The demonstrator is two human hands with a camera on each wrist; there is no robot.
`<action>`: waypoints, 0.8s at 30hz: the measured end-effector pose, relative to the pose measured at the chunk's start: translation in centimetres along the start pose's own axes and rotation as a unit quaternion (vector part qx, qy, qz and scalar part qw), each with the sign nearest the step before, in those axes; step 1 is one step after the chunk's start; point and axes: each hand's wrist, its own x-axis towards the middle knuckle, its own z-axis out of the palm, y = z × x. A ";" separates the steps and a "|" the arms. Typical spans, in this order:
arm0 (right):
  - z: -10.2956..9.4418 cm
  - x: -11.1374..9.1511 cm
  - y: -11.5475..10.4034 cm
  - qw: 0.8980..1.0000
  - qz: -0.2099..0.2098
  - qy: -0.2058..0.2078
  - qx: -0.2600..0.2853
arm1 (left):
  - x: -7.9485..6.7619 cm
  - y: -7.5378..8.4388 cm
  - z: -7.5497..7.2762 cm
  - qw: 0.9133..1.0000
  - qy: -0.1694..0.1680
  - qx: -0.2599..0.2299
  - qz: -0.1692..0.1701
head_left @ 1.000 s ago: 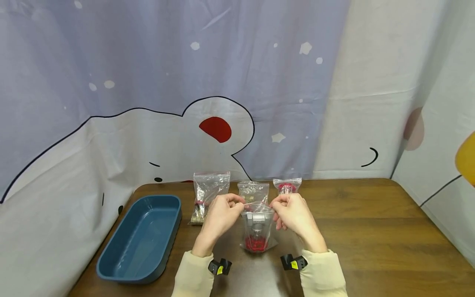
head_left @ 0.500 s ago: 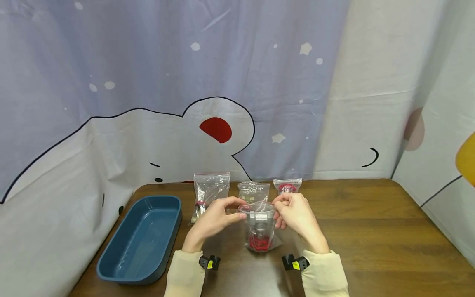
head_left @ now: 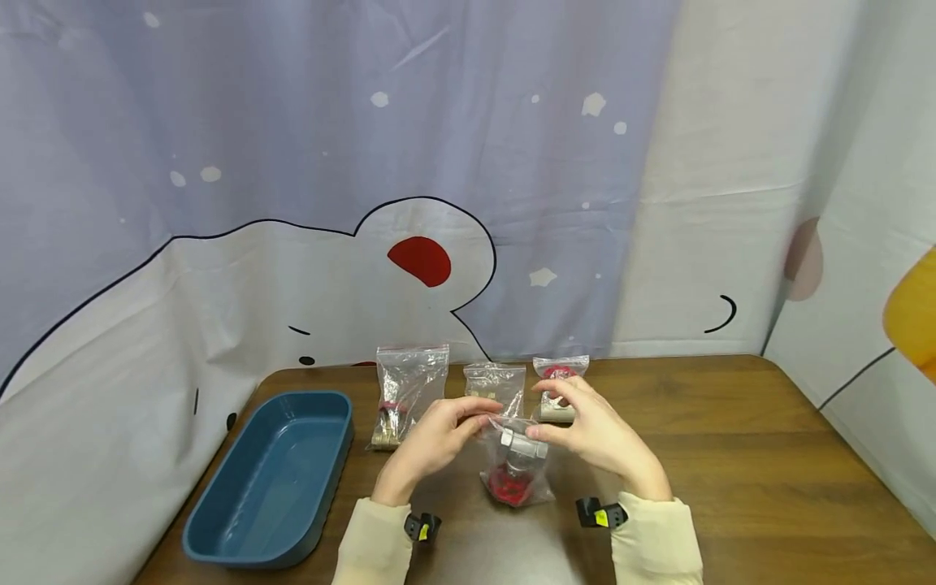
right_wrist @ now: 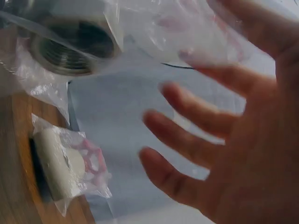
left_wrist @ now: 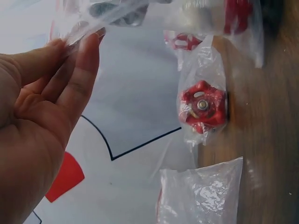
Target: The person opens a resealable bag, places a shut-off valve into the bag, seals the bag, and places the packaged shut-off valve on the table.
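Observation:
A clear zip bag (head_left: 538, 486) stands on the table, holding a valve with a silver metal body (head_left: 522, 445) on top and a red handwheel (head_left: 509, 486) below. The valve leans. My left hand (head_left: 433, 443) pinches the bag's upper left edge; the left wrist view shows the fingertips on the plastic. Beside the upper right edge, my right hand (head_left: 610, 435) has its fingers spread and curved, its thumb at the bag; whether the thumb touches is unclear. In the right wrist view, a threaded valve opening (right_wrist: 70, 49) shows through the plastic.
Behind stand several bagged valves: a left bag (head_left: 412, 390), a middle bag (head_left: 504, 379), partly hidden, and a right bag (head_left: 559, 410) near my right fingers. A blue tray (head_left: 340, 455) sits at the left. A printed curtain (head_left: 556, 162) hangs behind the wooden table (head_left: 738, 455).
Both hands first pinched the bag's rim. The left fingers came apart, then pinched its edge again. My right hand has let go and spread its fingers. The bag and valve have tilted.

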 end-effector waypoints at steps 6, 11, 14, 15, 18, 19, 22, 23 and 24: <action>1.0 0.2 -0.7 0.996 -0.054 -0.066 -0.009 | 0.1 -0.2 0.4 0.999 0.026 0.017 -0.013; 1.9 -0.1 -2.9 0.994 -0.016 -0.084 -0.071 | 0.1 -0.1 0.6 0.998 0.053 0.032 -0.031; 2.7 -0.1 -4.2 0.990 0.008 -0.066 -0.121 | 0.1 0.1 0.6 0.997 0.060 0.029 -0.045; 2.9 0.0 -4.5 0.989 0.015 -0.061 -0.135 | 0.1 0.1 0.5 0.997 0.060 0.023 -0.049; 3.2 0.2 -4.5 0.986 0.023 -0.039 -0.158 | 0.0 -0.1 0.3 0.996 0.050 -0.024 -0.063; 3.2 0.3 -4.4 0.987 0.024 -0.036 -0.154 | 0.0 -0.3 0.2 0.996 0.045 -0.044 -0.068; 2.8 0.4 -3.8 0.992 0.017 -0.034 -0.119 | -0.2 -0.9 -0.1 0.992 0.027 -0.087 -0.084; 2.6 0.4 -3.6 0.994 0.012 -0.034 -0.107 | -0.2 -1.0 -0.2 0.992 0.023 -0.088 -0.089; 2.5 0.4 -3.3 0.994 0.003 -0.034 -0.100 | -0.2 -1.1 -0.3 0.992 0.020 -0.083 -0.090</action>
